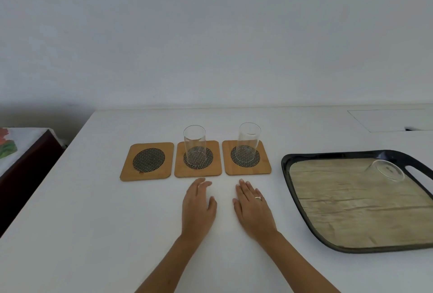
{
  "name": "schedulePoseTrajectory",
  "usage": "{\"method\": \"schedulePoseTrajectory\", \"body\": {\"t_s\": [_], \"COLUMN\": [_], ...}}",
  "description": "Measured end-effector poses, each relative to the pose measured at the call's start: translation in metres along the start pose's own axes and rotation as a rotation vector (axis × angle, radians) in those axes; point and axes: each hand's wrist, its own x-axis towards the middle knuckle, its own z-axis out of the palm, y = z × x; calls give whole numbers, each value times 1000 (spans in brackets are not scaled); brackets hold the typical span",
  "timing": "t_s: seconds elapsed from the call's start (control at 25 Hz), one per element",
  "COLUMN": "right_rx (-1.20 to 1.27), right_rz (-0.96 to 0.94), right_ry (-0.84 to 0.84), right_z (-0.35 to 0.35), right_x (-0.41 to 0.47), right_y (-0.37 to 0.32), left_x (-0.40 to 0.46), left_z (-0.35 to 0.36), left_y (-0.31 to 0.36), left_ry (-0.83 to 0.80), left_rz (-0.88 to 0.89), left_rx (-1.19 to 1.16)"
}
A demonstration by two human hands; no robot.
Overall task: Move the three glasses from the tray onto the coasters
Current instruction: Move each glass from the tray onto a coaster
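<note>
Three wooden coasters with dark woven centres lie in a row on the white table. The left coaster is bare. A clear glass stands upright on the middle coaster, and a second glass stands on the right coaster. A third glass lies tipped on its side at the far end of the black-rimmed tray on the right. My left hand and my right hand rest flat on the table just in front of the coasters, fingers spread, holding nothing.
The white table ends at its left edge, where a dark piece of furniture with a patterned cloth stands lower down. A plain wall rises behind. A rectangular flap outline is at the table's back right.
</note>
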Motion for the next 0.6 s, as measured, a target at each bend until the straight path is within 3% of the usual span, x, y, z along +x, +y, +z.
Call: {"method": "schedulePoseTrajectory", "body": {"t_s": [0.24, 0.52, 0.6], "right_rx": [-93, -53, -33], "right_rz": [43, -7, -29], "right_ry": [-129, -329, -229], "right_z": [1, -30, -60], "right_x": [-8, -15, -10], "right_y": [1, 9, 16], "left_x": [-24, -28, -29], "left_z": [9, 9, 9], "left_y": [2, 4, 4], "left_ry": [-282, -330, -334], "left_rz": [76, 73, 64], "left_rx": [433, 533, 521]}}
